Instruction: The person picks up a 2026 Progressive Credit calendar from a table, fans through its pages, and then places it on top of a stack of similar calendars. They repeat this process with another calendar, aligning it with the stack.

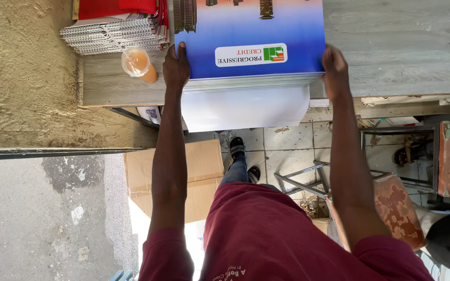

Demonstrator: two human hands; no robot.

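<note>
Both hands grip the blue printed sheet stack (248,47) at frame top: left hand (176,66), right hand (335,67); edges squared, stack on wooden table (402,47).

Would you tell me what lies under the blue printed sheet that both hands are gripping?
Under the blue sheet is a stack of sheets and an overhanging white sheet; their printed faces are covered.

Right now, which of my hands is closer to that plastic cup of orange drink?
Your left hand. It grips the left edge of the printed sheet stack, just beside the plastic cup. Your right hand holds the stack's far edge, well away.
</note>
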